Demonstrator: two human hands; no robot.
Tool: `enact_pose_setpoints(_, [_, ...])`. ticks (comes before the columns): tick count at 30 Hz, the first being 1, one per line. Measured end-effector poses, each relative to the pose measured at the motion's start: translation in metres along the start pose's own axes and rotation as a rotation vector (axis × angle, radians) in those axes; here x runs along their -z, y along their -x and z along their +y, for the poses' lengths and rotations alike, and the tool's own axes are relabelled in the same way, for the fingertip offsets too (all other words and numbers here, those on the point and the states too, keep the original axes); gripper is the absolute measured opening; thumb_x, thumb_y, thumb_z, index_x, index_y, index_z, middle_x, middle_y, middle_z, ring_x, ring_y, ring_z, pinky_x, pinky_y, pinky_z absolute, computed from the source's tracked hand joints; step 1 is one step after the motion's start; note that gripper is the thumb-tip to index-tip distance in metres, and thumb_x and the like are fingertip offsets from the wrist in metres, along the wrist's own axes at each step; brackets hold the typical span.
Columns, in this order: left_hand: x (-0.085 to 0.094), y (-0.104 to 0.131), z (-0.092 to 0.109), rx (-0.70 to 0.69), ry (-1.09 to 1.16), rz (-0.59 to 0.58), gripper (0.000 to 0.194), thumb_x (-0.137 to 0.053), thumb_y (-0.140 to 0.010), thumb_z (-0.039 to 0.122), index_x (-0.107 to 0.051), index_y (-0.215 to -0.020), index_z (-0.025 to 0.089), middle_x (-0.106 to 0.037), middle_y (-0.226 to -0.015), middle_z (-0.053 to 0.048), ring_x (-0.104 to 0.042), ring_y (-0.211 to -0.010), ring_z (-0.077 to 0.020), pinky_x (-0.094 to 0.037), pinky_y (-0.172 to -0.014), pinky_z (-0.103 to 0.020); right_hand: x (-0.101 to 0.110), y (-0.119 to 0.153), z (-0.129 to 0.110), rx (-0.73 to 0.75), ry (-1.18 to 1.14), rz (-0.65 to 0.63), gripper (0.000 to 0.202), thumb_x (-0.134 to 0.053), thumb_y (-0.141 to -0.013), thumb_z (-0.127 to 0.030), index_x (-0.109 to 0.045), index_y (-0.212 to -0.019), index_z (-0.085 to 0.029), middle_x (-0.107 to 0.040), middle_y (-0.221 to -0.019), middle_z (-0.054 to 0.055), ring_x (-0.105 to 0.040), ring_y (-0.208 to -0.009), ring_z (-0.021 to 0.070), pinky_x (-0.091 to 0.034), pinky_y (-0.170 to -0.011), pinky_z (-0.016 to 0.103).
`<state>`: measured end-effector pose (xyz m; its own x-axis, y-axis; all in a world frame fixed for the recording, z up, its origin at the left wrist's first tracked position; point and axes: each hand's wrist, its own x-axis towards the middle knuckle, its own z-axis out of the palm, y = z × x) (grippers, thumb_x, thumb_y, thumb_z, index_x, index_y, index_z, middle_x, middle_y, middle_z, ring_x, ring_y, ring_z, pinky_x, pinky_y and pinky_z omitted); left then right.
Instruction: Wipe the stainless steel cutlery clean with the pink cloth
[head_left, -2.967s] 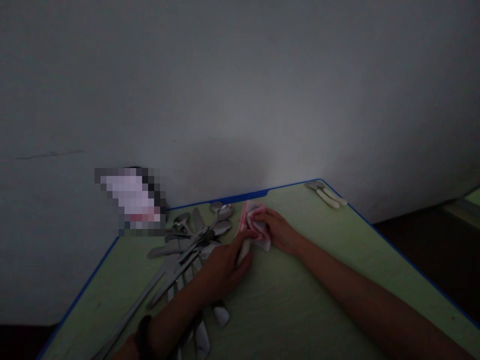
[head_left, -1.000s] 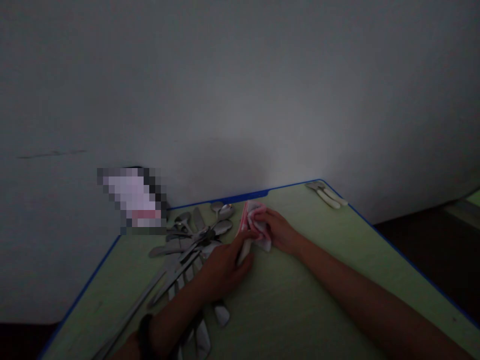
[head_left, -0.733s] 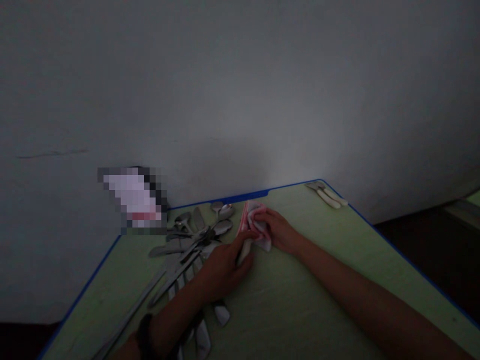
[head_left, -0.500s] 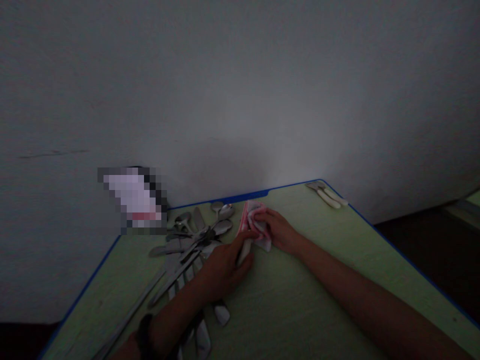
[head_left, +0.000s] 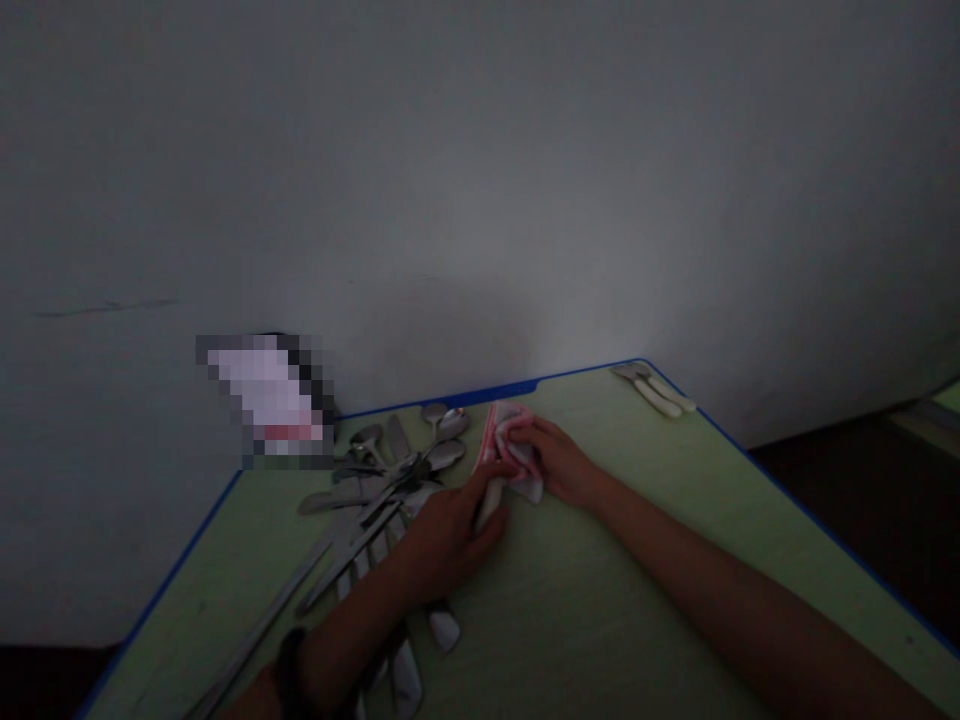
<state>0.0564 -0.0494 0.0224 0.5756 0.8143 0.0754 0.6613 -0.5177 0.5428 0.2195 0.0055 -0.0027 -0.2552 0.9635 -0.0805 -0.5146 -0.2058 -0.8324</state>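
A pink-and-white cloth is grasped by the right hand over the counter – bunched at the far end of a pale handle, which is gripped in the left hand. Loose cutlery is heaped beside the left hand; two pale-handled utensils are laid near the far right corner.

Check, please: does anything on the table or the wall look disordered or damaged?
Two things stand out. The metal cutlery beside the left hand lies crossed in a loose heap, while the two pale-handled utensils rest side by side. On the wall at left, a thin dark line may be a crack or scratch.
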Motion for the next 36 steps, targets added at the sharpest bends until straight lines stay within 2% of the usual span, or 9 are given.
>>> enact_pose_setpoints(10, [-0.0005,0.0004,-0.0001,0.000,0.005,0.001,0.038,-0.037,-0.088,0.031,-0.039,-0.125,0.022,-0.065,-0.089,-0.004,-0.060,-0.072,-0.0172,-0.044,-0.069,-0.028,-0.0014,0.0010,-0.0011,-0.002,0.004,0.022,0.012,-0.065,-0.059,-0.022,-0.060,-0.069,-0.017,-0.058,-0.059,-0.004,-0.048,-0.055,0.0096,-0.036,-0.053,0.023])
enact_pose_setpoints(23, [-0.0007,0.0004,-0.0006,0.003,-0.026,-0.005,0.036,-0.038,-0.089,0.031,-0.038,-0.124,0.024,-0.065,-0.085,-0.002,-0.060,-0.067,-0.0165,-0.042,-0.064,-0.027,-0.0001,0.0006,0.0004,-0.004,-0.016,0.011,0.010,-0.064,-0.061,-0.019,-0.061,-0.070,-0.017,-0.058,-0.062,-0.004,-0.049,-0.057,0.0092,-0.036,-0.055,0.023])
enact_pose_setpoints(36, [-0.0011,0.0003,-0.0010,0.001,-0.034,-0.002,0.038,-0.037,-0.089,0.031,-0.038,-0.126,0.023,-0.066,-0.089,-0.003,-0.061,-0.072,-0.0174,-0.042,-0.065,-0.026,-0.0014,0.0016,-0.0011,-0.009,-0.009,0.001,0.009,-0.063,-0.062,-0.020,-0.060,-0.069,-0.016,-0.058,-0.061,-0.004,-0.049,-0.056,0.0091,-0.036,-0.054,0.023])
